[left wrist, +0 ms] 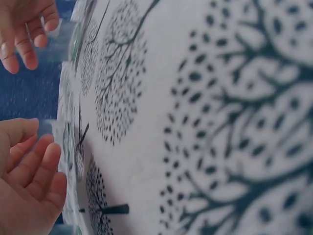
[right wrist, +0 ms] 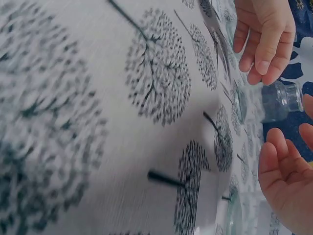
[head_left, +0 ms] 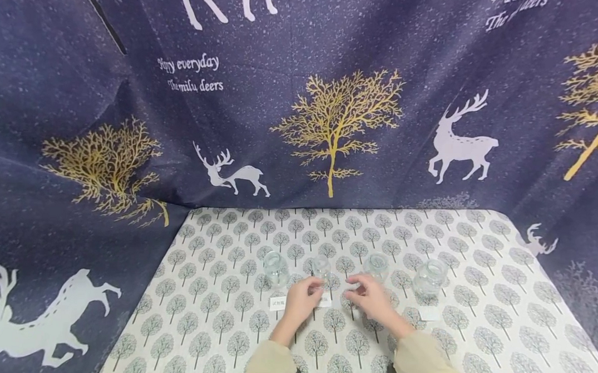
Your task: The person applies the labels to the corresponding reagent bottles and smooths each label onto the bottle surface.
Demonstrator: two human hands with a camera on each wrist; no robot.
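My left hand [head_left: 304,301] hovers low over the table in the head view, fingers loosely bent and nothing in them. Just beyond its fingertips stands a small clear glass jar [head_left: 321,266]. My right hand [head_left: 374,302] faces it across a gap, thumb and fingers apart, below another clear glass jar [head_left: 378,263]. In the left wrist view, both the left hand [left wrist: 34,181] and the right hand [left wrist: 29,32] show empty, relaxed fingers. A clear glass bottle [right wrist: 281,102] stands between the hands in the right wrist view.
A wider glass jar [head_left: 276,270] stands to the left and another [head_left: 430,278] to the right. White paper labels [head_left: 277,303] lie in front of the jars, one at the right [head_left: 430,313]. A tree-patterned cloth [head_left: 214,294] covers the table; a dark blue curtain [head_left: 252,112] hangs behind.
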